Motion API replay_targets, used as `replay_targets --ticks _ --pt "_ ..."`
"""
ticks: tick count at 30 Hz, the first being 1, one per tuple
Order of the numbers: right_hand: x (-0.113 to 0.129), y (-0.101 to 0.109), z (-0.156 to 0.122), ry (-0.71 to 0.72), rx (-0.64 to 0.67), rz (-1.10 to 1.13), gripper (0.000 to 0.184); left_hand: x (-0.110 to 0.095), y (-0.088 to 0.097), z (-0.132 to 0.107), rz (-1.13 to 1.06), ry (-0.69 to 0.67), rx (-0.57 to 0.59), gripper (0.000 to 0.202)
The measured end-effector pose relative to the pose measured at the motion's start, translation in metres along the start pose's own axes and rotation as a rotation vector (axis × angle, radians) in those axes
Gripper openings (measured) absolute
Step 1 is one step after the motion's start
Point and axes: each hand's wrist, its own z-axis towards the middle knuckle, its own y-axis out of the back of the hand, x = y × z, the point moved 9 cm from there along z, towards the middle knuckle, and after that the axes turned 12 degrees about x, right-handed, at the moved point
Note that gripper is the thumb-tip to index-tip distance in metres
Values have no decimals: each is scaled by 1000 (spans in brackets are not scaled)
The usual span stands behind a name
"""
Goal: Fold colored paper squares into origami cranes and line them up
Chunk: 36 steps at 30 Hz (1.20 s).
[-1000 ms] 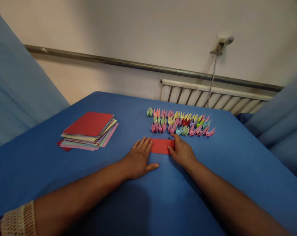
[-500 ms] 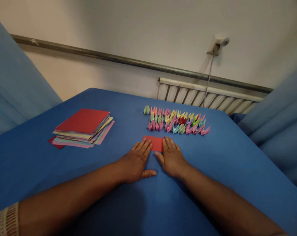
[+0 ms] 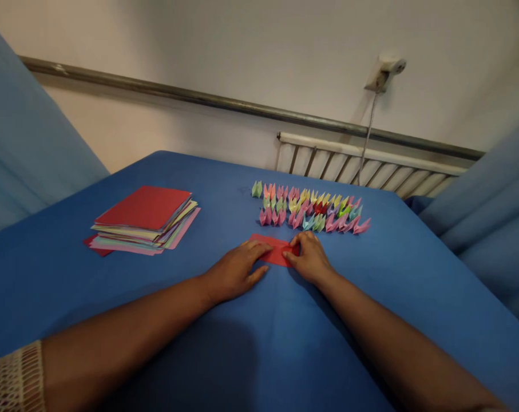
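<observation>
Head view: right hand [image 3: 312, 257], flat earlier, now pinches the right end of the red paper [image 3: 277, 255] on the blue surface [image 3: 413, 274]; left hand [image 3: 234, 271] lies open at its left, pressing apparently paused

And from my distant seat, I can read no words, numbers or brands! I'm scanning the red paper [image 3: 275, 255] between the left hand [image 3: 236, 269] and the right hand [image 3: 310, 258]: nothing legible. Over to the stack of paper [image 3: 143, 208], left of the left hand: no lettering I can read. The folded paper figures [image 3: 297, 218], just beyond the right hand, same call! Past the hands, a faint mark [image 3: 244, 189] on the blue cloth [image 3: 212, 177], perhaps only a crease, too blurred for me.
</observation>
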Motion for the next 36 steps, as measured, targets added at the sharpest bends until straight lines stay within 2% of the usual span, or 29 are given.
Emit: replay_targets --ticks 5,7,9,12,15,16,18,21,23,25,26,29,30,32,34,36 --pt "1 1 0 36 -10 126 37 11 0 0 -20 35 -31 39" --pt "6 5 -3 72 -34 138 36 13 0 0 -34 41 -48 40" --pt "21 10 -9 186 -73 125 33 12 3 -1 -70 39 -72 47" --pt "55 16 -28 455 -84 109 34 6 4 -2 -124 22 -52 52" --pt "84 15 -50 693 17 126 30 0 3 -3 -98 -11 -8 28" --pt "86 19 -53 720 13 181 29 -2 4 -3 -82 -21 -12 22" --pt "78 33 -51 677 -88 310 25 -3 10 -5 -66 -31 -58 19" --pt "46 43 -34 479 -254 418 25 -1 20 -8 -95 -38 -151 21" --pt "25 30 -16 341 -187 483 31 1 22 -8 -139 -49 -171 20" --pt "10 10 -2 227 -61 547 45 6 19 -9 -206 -46 -142 17" --pt "6 5 1 200 -40 528 49 9 17 -10 -239 -39 -114 15" --pt "12 -5 1 253 25 393 40 19 8 -18 -253 8 -28 12" --pt "18 -7 -1 295 52 340 33 21 8 -22 -207 30 -27 18" --pt "30 -9 -7 374 97 248 24 21 17 -32 -63 68 -97 45" --pt "39 -8 -13 426 108 187 22 13 24 -38 92 48 -151 57" --pt "43 -8 -14 445 120 164 23 1 21 -37 194 -31 -116 51"
